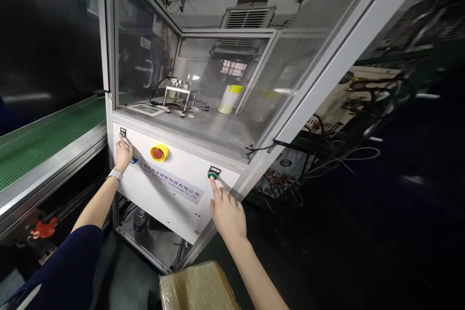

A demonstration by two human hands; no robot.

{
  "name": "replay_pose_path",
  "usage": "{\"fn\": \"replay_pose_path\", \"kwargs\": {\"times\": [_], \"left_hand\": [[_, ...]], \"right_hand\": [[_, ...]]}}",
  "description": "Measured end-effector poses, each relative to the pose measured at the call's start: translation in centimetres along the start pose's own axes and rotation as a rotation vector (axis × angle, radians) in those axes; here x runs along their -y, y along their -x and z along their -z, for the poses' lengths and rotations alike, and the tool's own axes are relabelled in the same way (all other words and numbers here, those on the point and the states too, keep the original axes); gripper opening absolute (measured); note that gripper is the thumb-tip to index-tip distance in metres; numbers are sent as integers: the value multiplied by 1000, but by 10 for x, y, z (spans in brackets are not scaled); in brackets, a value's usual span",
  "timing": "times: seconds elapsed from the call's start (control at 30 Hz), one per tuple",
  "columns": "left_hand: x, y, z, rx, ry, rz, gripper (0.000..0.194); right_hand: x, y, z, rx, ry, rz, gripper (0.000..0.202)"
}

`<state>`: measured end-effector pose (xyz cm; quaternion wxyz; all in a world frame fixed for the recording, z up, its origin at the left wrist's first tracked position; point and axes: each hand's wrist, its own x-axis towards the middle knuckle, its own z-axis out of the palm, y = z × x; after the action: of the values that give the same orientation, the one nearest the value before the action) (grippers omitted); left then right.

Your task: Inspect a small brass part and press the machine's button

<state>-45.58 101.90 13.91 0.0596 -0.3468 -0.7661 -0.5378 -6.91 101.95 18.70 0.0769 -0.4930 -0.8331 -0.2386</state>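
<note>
Pressing, left hand [123, 151]: fingertip on the small green left push-button [122, 131] at the left edge of the white metal front panel [174, 193]; holds nothing
Right hand [227, 210]: index extended onto the green right push-button [214, 173] near the panel's right edge; nothing gripped
Between hands: red-and-yellow emergency stop [159, 152], untouched
Left margin: green conveyor belt [39, 140] close beside
Below: brown wrapped carton [198, 286]

Head view – forward and down, close on the machine panel [170, 189]
</note>
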Motion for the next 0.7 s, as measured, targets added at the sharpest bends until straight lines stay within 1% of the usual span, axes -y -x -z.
{"fn": "replay_pose_path", "kwargs": {"times": [0.17,0.23,0.3,0.37,0.47,0.53,0.57,0.6,0.63,0.67,0.7], "left_hand": [[0,3,2,9,39,-5,70],[-1,3,4,-13,106,7,65],[-4,-1,5,-42,189,49,57],[-7,-7,7,-57,243,104,53],[-14,-18,8,-43,285,148,53],[-15,-17,5,-49,322,158,55],[-15,-11,2,-68,339,165,55],[-13,1,-3,-92,352,179,55],[-9,18,-8,-115,361,200,54],[-5,42,-15,-128,367,228,52],[0,72,-22,-113,369,262,49]], "right_hand": [[2,-3,6,47,57,-36,55],[5,-4,7,61,72,-53,55],[11,-5,6,94,70,-77,57],[18,-10,5,122,40,-92,59],[27,-22,7,156,-38,-140,62],[30,-20,5,155,-114,-152,60],[32,-12,1,143,-173,-132,59],[34,2,-7,133,-250,-97,59],[38,23,-19,131,-342,-52,58],[42,49,-34,132,-447,-24,55],[47,79,-53,169,-546,-42,52]]}}
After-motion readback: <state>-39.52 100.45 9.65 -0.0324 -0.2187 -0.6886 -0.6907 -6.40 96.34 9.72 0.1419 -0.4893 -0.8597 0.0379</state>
